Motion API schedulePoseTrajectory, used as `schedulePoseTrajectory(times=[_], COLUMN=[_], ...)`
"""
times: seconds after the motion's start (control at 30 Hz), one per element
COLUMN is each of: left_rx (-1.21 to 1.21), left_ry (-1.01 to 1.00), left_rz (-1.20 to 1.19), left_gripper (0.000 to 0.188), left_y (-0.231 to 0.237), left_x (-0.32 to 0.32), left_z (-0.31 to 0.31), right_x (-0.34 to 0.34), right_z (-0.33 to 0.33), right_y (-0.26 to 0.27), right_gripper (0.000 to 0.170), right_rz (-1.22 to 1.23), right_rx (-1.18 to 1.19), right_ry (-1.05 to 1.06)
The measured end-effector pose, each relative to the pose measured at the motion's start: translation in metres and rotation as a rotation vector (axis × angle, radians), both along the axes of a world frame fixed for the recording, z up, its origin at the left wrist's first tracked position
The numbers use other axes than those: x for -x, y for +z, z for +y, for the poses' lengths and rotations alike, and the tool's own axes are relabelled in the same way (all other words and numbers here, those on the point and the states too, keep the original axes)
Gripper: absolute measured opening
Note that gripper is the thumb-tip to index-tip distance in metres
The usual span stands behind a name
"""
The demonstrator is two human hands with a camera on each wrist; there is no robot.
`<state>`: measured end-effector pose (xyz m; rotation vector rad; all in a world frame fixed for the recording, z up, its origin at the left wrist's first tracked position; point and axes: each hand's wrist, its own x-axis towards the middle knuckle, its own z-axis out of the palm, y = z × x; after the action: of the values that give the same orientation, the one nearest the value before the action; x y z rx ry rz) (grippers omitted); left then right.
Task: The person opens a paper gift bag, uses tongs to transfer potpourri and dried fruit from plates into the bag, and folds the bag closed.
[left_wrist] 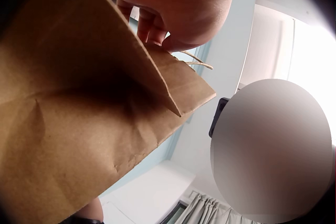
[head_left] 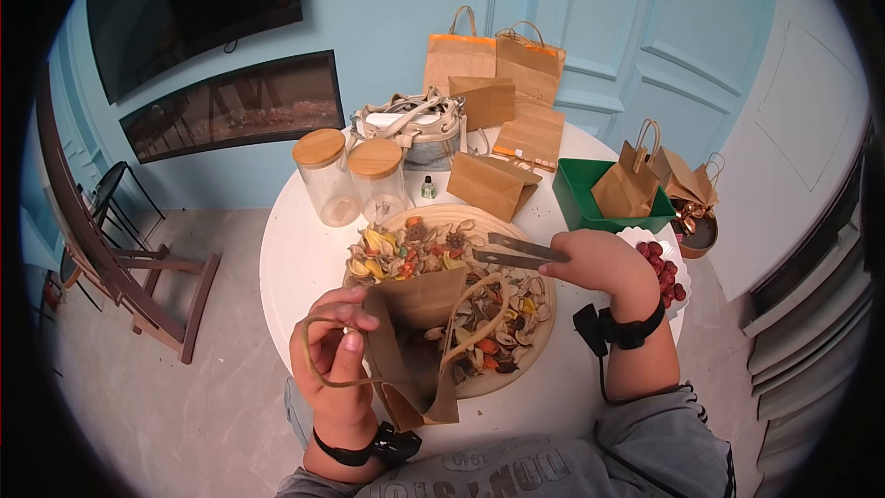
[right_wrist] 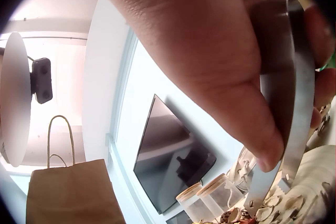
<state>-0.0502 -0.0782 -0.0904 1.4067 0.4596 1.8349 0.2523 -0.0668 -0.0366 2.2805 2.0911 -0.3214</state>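
My left hand grips the rim of an upright brown paper bag, its thumb and fingers at the twisted handle. The bag's mouth faces up, and its inside is mostly in shadow. In the left wrist view, the bag fills much of the picture below the fingers. A pair of metal tongs is held in my right hand, tips pointing left over a round tray of potpourri. In the right wrist view, the tongs' arms stand a little apart at the tips, close over dried petals.
Two glass jars with wooden lids, a tiny bottle and a handbag stand beyond the tray. Several paper bags are at the back. A green box holds another bag; a white plate of dark red fruits sits at right.
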Motion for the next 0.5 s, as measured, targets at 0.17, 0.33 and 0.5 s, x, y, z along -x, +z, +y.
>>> schedulePoseTrajectory(times=[0.17, 0.33, 0.5], left_rx=[-0.003, -0.005, 0.0], left_ry=[-0.002, 0.004, -0.01], left_rz=[-0.005, -0.011, -0.005], left_gripper=[0.017, 0.016, 0.018], left_y=[0.001, 0.001, 0.0], left_x=[-0.001, -0.001, 0.0], left_z=[-0.001, 0.0, 0.0], right_x=[0.005, 0.001, -0.008], right_z=[-0.002, -0.005, -0.005], right_y=[0.005, 0.008, 0.008], right_gripper=[0.042, 0.041, 0.042], right_rz=[0.079, 0.101, 0.051], right_rx=[0.079, 0.027, -0.006], right_ry=[0.065, 0.103, -0.008])
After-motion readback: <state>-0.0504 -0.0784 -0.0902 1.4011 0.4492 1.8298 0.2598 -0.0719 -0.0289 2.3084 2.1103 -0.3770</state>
